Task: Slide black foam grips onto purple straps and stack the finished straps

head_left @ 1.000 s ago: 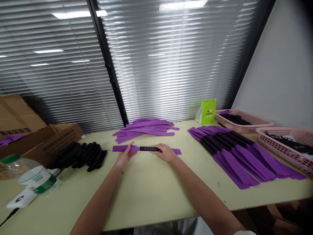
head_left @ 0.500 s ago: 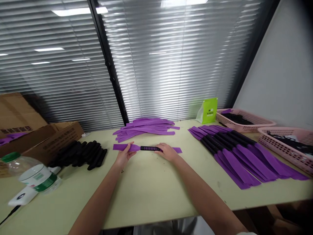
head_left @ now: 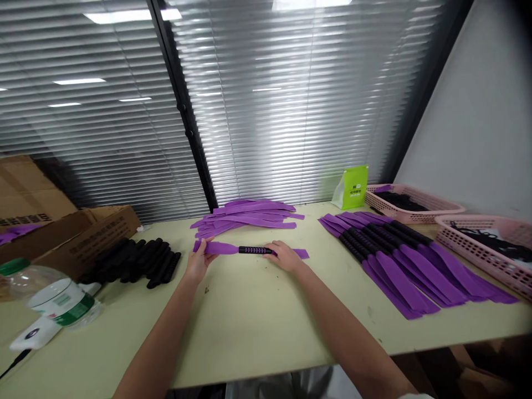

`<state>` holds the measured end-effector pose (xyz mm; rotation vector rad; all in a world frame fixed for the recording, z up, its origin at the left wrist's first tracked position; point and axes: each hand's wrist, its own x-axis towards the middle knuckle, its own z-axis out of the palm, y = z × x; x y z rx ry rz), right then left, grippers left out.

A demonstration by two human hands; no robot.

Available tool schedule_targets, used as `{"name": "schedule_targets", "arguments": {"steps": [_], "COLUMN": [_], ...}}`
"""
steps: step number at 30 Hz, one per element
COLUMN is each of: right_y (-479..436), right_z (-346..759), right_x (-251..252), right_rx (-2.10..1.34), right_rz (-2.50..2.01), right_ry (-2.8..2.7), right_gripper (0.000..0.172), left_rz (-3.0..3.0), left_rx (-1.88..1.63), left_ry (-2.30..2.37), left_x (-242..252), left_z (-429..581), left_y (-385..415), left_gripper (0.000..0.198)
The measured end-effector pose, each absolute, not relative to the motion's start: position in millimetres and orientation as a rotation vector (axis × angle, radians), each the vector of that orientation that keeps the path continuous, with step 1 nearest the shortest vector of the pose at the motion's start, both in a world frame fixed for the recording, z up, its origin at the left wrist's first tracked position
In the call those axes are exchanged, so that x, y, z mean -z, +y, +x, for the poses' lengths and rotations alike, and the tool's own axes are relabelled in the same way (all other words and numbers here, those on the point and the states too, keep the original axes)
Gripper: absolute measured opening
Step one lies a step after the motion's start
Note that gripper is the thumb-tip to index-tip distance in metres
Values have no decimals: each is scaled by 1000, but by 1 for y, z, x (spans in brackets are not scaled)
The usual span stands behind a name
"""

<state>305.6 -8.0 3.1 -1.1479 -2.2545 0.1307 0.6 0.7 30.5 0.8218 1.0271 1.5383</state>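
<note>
A flat purple strap (head_left: 224, 248) runs through a black slotted sleeve (head_left: 254, 250), held level just over the table. My left hand (head_left: 199, 260) is closed on the strap near its left end. The fingers of my right hand (head_left: 282, 256) are closed round the sleeve's right end, and the strap's other end sticks out beyond them. Behind my hands lies a loose pile of bare purple straps (head_left: 249, 215). To the left is a heap of black sleeves (head_left: 137, 260). Several straps with sleeves fitted (head_left: 399, 260) lie in a row on the right.
On the left stand an open cardboard box (head_left: 91, 238), a plastic bottle (head_left: 62, 299) with a green cap, and a white device (head_left: 37, 332) with a black cable. A green pouch (head_left: 353, 188) and two pink baskets (head_left: 449, 209) holding black items are at the right back.
My left hand has slid leftward along the strap, from near the sleeve to close to the strap's left end. My right hand stays at the sleeve's right end.
</note>
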Motion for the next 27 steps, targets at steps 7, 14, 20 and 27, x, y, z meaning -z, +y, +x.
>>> {"name": "schedule_targets", "arguments": {"steps": [7, 14, 20, 27], "right_y": [-11, -16, -14, -24], "right_z": [309, 329, 402, 406], "right_x": [1, -35, -90, -74], "right_rx": [-113, -285, -356, -383], "right_rz": [-1208, -1466, -1209, -1152], "right_ry": [-2338, -2062, -1257, -1222], "right_gripper": [41, 58, 47, 35], "left_rz": [860, 980, 1456, 2035], "left_rx": [-1637, -1778, -1688, -1314], "left_ry": [1353, 1640, 1739, 1406], "left_x": [-20, -7, -8, -14], "left_z": [-5, -6, 4, 38], "left_y": [4, 3, -16, -39], "left_gripper": [26, 31, 33, 35]}}
